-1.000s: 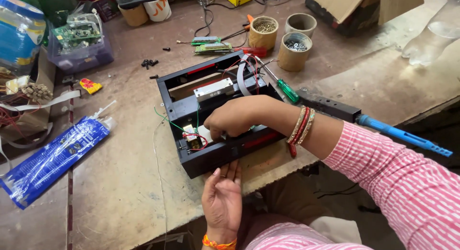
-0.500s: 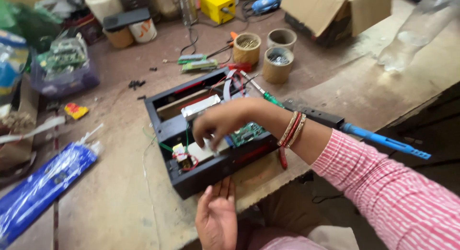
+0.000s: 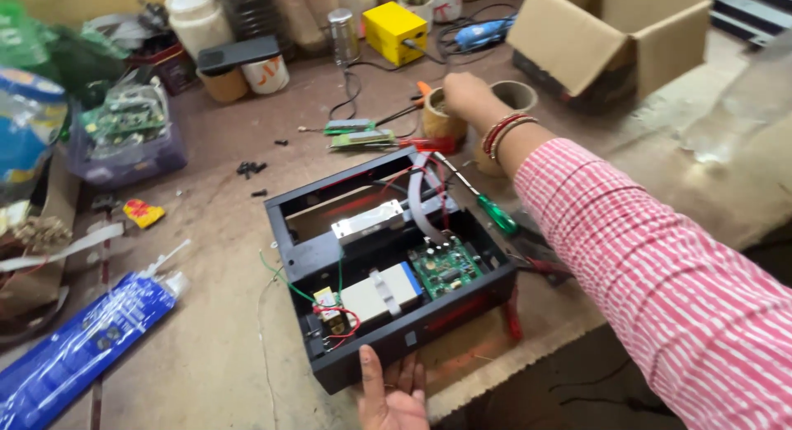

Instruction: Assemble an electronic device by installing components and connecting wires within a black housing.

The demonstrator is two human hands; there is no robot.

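the left hand (image 3: 400, 401) rests flat, fingers loose, against the near wall of the open black electronics case (image 3: 388, 265) on the table (image 3: 198, 314), a stiff, likely weighty box best held by its walls, while the right hand (image 3: 464, 93) dips pinched fingers into a small cardboard cup (image 3: 439, 121), its grip on anything unclear.

— At the table's far edge?
— Yellow box (image 3: 395, 30), white jar (image 3: 196, 16), open cardboard carton (image 3: 610, 38) toward the far right corner.
— Near left corner?
— Blue plastic packet (image 3: 78, 352), lying flat.
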